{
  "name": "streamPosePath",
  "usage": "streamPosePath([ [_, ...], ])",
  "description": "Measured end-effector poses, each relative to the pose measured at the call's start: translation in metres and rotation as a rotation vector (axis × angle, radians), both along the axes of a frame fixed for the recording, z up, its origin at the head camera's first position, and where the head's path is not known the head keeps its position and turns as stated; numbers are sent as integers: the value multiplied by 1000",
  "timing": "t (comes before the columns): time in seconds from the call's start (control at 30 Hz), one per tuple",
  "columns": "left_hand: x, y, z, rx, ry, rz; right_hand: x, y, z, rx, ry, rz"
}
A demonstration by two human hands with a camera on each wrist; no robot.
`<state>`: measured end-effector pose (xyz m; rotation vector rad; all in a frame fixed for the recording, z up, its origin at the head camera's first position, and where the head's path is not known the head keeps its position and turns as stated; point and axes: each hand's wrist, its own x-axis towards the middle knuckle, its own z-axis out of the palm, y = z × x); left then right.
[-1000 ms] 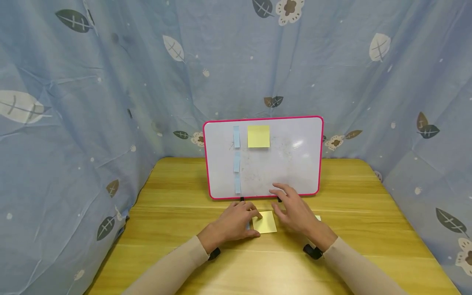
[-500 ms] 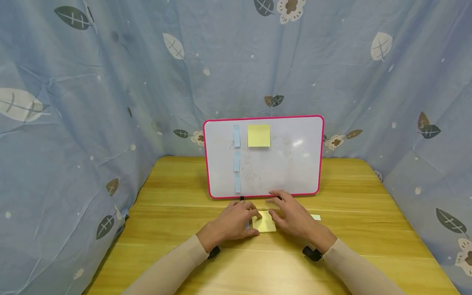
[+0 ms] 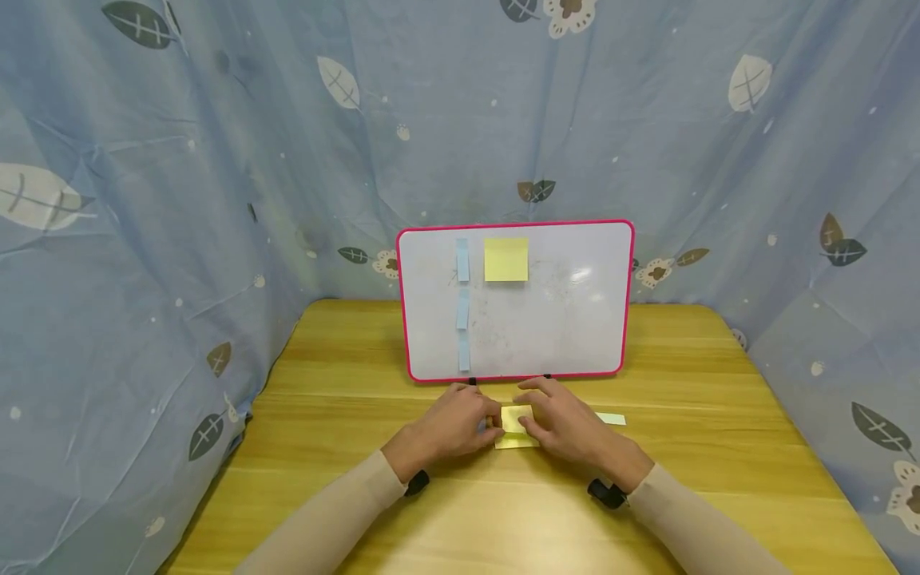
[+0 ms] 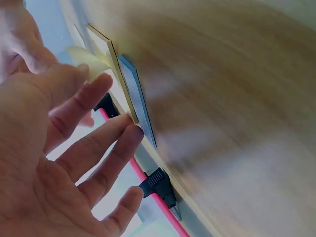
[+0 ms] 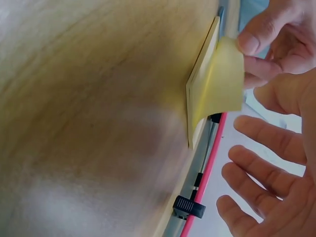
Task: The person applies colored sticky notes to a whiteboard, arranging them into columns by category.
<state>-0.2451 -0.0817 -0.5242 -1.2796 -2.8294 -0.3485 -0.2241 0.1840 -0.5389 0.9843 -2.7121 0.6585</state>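
Between both hands, a yellow sticky-note pad (image 3: pixel 514 444) lies on the table. My left hand (image 3: pixel 454 425) pinches the top sheet (image 5: pixel 222 81) between thumb and forefinger; that sheet curls up off the pad while its far part still touches it. Its other fingertips touch the edges of the pad and of a blue pad (image 4: pixel 137 96) beside it, as the left wrist view shows. Close by on the right, my right hand (image 3: pixel 575 422) hovers with its fingers spread and loosely bent, holding nothing. Its thumb is near the lifted sheet.
A pink-framed whiteboard (image 3: pixel 568 327) stands behind the hands on black feet. It bears one yellow note (image 3: pixel 506 259) and a column of blue strips (image 3: pixel 463 309). A pale green strip (image 3: pixel 612 418) lies right of the right hand. Patterned curtains (image 3: pixel 446 120) surround the wooden table (image 3: pixel 345 343).
The left thumb and forefinger have peeled the yellow pad's top sheet upward from the near edge. My right hand has moved slightly left, toward the pad, showing more of the green strip.
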Motion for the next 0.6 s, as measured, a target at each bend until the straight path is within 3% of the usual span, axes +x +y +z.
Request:
streamPosePath([
  [0.23,-6,0,-2,50,2,-18,2,-2,-1,18,-31,19],
  [0.47,-7,3,-2,69,21,1,-1,-5,-3,25,22,69],
  [0.6,-7,4,-4,78,5,21,-1,-7,-6,21,5,82],
])
